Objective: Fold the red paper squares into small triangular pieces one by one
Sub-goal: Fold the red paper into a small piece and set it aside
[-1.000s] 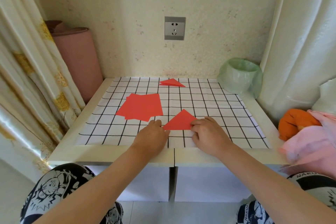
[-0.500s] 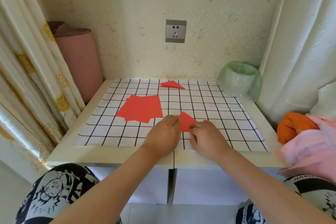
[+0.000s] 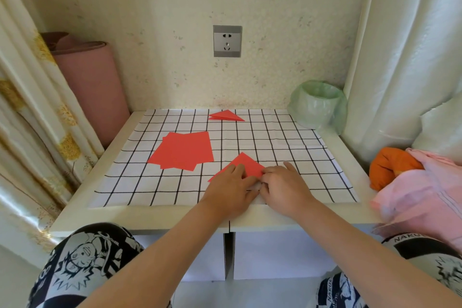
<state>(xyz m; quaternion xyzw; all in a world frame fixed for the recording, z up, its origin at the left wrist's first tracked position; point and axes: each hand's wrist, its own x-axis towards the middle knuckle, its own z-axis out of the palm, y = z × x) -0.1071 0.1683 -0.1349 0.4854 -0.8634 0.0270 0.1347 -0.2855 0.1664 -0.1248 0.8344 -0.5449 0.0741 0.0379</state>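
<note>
A partly folded red paper piece (image 3: 247, 165) lies near the front middle of the black-grid mat (image 3: 287, 155). My left hand (image 3: 231, 189) rests on its left part, fingers pressing it flat. My right hand (image 3: 283, 186) pinches its right corner against the mat. The two hands touch each other and hide the paper's near edge. A loose stack of flat red paper squares (image 3: 183, 150) lies to the left. One finished red triangle (image 3: 225, 115) sits at the far edge of the mat.
A green plastic-lined bin (image 3: 318, 106) stands at the back right corner. Orange and pink cloth (image 3: 412, 177) lies at the right edge. A pink roll (image 3: 92, 87) and a curtain (image 3: 30, 112) stand left. A wall socket (image 3: 227, 41) is behind.
The paper went from a wide triangle to a smaller folded shape as my left hand carried its left corner over. Both hands now press together on it, slightly right of before.
</note>
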